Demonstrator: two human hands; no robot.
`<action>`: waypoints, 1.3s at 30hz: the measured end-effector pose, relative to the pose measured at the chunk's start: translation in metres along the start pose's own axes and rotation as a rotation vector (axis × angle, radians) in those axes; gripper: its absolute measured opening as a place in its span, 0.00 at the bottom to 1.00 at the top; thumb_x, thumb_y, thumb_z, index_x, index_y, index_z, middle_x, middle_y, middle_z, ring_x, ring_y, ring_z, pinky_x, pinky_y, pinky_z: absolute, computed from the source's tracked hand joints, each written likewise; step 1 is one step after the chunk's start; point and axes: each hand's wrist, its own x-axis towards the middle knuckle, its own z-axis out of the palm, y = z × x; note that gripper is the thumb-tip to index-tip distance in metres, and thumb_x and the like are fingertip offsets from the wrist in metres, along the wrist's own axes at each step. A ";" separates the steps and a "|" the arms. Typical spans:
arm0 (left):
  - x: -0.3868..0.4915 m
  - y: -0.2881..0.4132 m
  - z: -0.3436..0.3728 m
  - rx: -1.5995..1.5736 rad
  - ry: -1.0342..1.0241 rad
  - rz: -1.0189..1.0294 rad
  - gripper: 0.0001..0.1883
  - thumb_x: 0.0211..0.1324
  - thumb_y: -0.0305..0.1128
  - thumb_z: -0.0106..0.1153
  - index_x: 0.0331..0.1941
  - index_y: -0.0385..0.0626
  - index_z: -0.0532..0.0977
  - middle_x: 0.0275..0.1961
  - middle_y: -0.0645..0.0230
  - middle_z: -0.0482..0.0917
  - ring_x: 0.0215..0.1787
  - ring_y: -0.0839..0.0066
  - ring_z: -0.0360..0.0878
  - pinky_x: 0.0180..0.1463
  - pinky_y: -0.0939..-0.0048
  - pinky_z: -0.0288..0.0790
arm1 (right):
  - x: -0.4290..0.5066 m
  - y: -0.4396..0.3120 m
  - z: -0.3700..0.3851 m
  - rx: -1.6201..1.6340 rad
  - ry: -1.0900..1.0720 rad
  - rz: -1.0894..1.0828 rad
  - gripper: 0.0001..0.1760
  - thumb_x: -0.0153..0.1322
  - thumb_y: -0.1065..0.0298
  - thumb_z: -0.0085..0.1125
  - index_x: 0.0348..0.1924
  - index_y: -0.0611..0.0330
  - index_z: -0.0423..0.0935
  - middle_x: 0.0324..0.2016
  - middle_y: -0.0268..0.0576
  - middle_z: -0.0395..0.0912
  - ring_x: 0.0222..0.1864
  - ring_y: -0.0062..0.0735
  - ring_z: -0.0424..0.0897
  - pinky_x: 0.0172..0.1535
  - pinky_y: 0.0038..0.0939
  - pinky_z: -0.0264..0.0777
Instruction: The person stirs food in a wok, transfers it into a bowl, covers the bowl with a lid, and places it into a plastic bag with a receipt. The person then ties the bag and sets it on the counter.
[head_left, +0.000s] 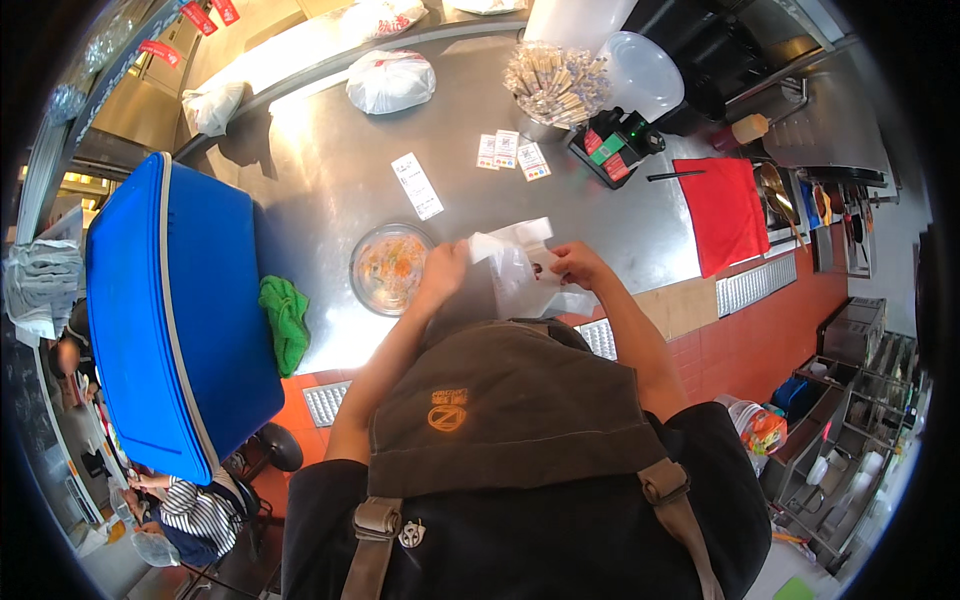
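Both my hands grip a thin white plastic bag (517, 262) in front of my apron, at the near edge of the steel counter. My left hand (448, 268) pinches its left side, and my right hand (576, 262) has fingers and thumb on its right side. Part of the bag hangs down between them. Just left of my left hand stands a round clear container (390, 266) with a lid, and orange and green food shows through it. A printed paper slip (417, 186) lies flat on the counter beyond the container.
A big blue box (210, 300) stands at the left, a green cloth (285, 322) beside it. Toward the back are a tied white bag (391, 81), wrapped chopsticks (556, 82), printed cards (510, 152) and a black holder (616, 150). A red cloth (721, 214) drapes the right end.
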 end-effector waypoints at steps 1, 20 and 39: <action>-0.012 0.000 -0.003 0.290 0.062 0.161 0.20 0.76 0.41 0.60 0.57 0.35 0.79 0.50 0.43 0.86 0.43 0.43 0.88 0.50 0.50 0.82 | 0.002 0.007 -0.002 0.144 0.028 -0.067 0.21 0.76 0.70 0.68 0.60 0.68 0.82 0.47 0.46 0.89 0.43 0.38 0.90 0.44 0.42 0.87; -0.061 -0.035 -0.101 0.854 0.385 0.260 0.37 0.62 0.34 0.71 0.75 0.49 0.70 0.78 0.42 0.68 0.80 0.39 0.64 0.75 0.33 0.65 | -0.037 -0.019 0.021 0.697 0.195 -0.209 0.16 0.75 0.72 0.69 0.52 0.73 0.84 0.42 0.49 0.89 0.41 0.38 0.89 0.42 0.38 0.83; -0.050 -0.004 -0.069 -1.221 0.039 -0.141 0.06 0.79 0.27 0.56 0.48 0.39 0.81 0.44 0.64 0.85 0.46 0.72 0.85 0.53 0.67 0.82 | -0.021 -0.036 0.027 0.164 0.580 -0.374 0.10 0.67 0.71 0.76 0.32 0.63 0.81 0.25 0.42 0.83 0.26 0.30 0.86 0.24 0.31 0.78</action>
